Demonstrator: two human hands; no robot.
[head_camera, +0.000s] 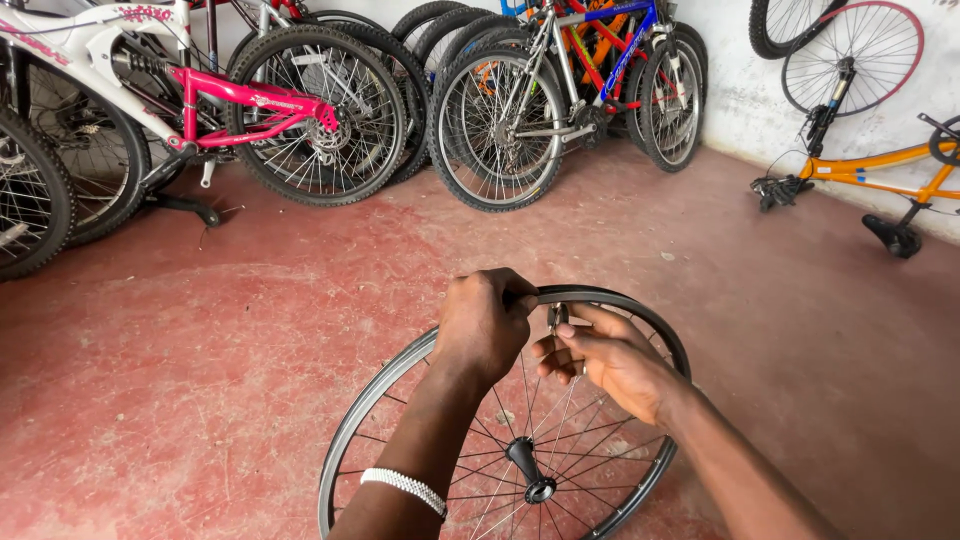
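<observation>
Head view: left hand (483, 325) grips the wheel rim (655, 330) top; right hand (610, 357) fingers pinch a small metal tool (557, 316) at the spokes.

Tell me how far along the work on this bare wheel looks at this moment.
Done: the wheel stands off any bike on the red floor, with no tyre on its rim. In hand: the left hand grips the top of the rim while the right hand holds a small metal tool at the spokes just below it. Left: the wheel is still bare and unmounted; whether any spokes are finished cannot be told.
</observation>
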